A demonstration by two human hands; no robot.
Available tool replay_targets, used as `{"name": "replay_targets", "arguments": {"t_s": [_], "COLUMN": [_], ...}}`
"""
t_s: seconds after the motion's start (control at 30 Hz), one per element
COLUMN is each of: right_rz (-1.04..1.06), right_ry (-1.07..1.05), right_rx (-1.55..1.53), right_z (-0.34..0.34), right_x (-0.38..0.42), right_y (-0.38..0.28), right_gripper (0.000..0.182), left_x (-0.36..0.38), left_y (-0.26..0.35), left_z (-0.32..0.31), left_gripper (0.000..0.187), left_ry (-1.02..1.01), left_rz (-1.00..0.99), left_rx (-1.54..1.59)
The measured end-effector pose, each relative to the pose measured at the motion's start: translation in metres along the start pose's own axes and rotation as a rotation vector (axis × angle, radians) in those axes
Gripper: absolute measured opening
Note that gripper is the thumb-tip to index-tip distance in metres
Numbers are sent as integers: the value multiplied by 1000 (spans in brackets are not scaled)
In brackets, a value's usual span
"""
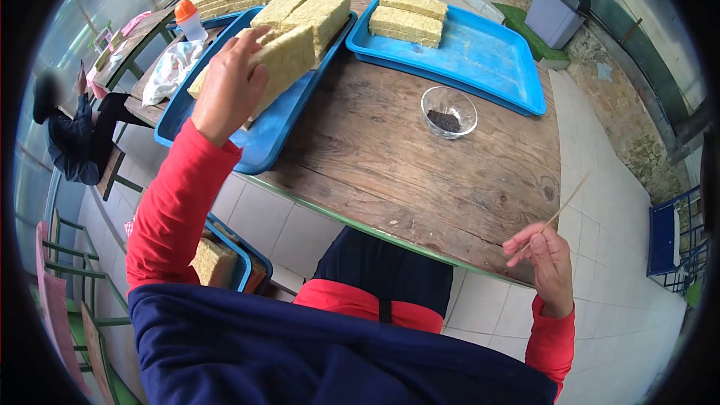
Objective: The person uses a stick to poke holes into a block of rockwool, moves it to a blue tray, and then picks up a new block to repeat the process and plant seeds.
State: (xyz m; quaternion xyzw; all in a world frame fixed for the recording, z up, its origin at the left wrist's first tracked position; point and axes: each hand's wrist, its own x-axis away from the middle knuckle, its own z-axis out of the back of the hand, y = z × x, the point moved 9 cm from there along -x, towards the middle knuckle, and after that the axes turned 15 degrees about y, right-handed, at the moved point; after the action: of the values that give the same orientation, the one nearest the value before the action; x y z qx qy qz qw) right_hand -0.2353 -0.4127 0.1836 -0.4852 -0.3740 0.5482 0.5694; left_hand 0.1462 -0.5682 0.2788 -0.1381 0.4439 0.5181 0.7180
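My left hand (pixel 229 86) reaches out over the near blue tray (pixel 262 142) and grips a yellowish fibrous slab (pixel 289 56), which is lifted and tilted at the tray's near end. More slabs (pixel 311 11) lie further back in the same tray. My right hand (pixel 544 259) hovers off the table's right near edge and pinches a thin wooden stick (pixel 566 202) that points up and to the right. Both arms wear red sleeves.
A second blue tray (pixel 487 56) with two slabs (pixel 409 19) sits at the far right of the wooden table (pixel 420 172). A small glass bowl (pixel 448 111) holds dark grains. A bottle with an orange cap (pixel 187 19), white plastic (pixel 169 71) and a seated person (pixel 71 127) are at left.
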Motion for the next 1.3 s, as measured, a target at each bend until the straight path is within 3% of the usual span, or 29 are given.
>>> {"name": "replay_targets", "arguments": {"t_s": [0.1, 0.13, 0.17, 0.23, 0.3, 0.37, 0.5, 0.6, 0.63, 0.7, 0.77, 0.83, 0.93, 1.0, 1.1, 1.23, 1.3], "right_rz": [-20, -36, -40, -20, -39, -86, -107, -54, -57, -59, -43, -31, 89, 463, 638, 633, 557], "right_ry": [-11, 6, 23, 45, 69, 151, 202, 242, 239, 242, 193, 196, 102, 137, 38, -35, -144], "right_rx": [-11, -38, -35, -59, -124, -298, -307, -176, -116, -58, -9, 112, 316, 516, 729, 780, 994], "right_z": [2, 3, 4, 4, 1, 3, 8, 17, 20, 26, 26, 15, -13, -34, -62, -88, -105], "right_x": [2, 2, 1, -4, -10, -16, -21, -22, -21, -28, -37, -67, -103, -124, -155, -186, -193], "right_y": [0, 3, 5, 8, 16, 21, 27, 30, 33, 35, 30, -5, -26, -55, -49, -27, -16], "right_gripper": [32, 32, 32, 33, 31, 30, 27, 24, 23, 22, 22, 19, 15, 12, 10, 11, 7], "left_x": [-16, -14, -9, 13, 48, 71, 83, 71, 76, 88, 126, 172, 193, 197, 201, 202, 202], "left_y": [36, 50, 64, 104, 130, 154, 169, 179, 183, 208, 229, 264, 281, 287, 286, 288, 287], "left_z": [19, 13, 8, -20, -59, -91, -126, -124, -121, -98, -100, -93, -103, -113, -128, -133, -134], "left_gripper": [46, 46, 46, 44, 44, 40, 38, 47, 47, 52, 53, 57, 64, 66, 64, 56, 55], "left_ry": [-31, -172, -178, -481, -731, -816, -799, -455, -454, -385, -558, -574, -611, -633, -683, -576, -572], "left_rz": [63, 156, 146, 291, 375, 273, 187, -275, -277, -490, -620, -824, -821, -826, -854, -866, -833], "left_rx": [183, 326, 340, 847, 984, 989, 993, 515, 517, 340, 373, 400, 456, 417, 346, 279, 294]}}
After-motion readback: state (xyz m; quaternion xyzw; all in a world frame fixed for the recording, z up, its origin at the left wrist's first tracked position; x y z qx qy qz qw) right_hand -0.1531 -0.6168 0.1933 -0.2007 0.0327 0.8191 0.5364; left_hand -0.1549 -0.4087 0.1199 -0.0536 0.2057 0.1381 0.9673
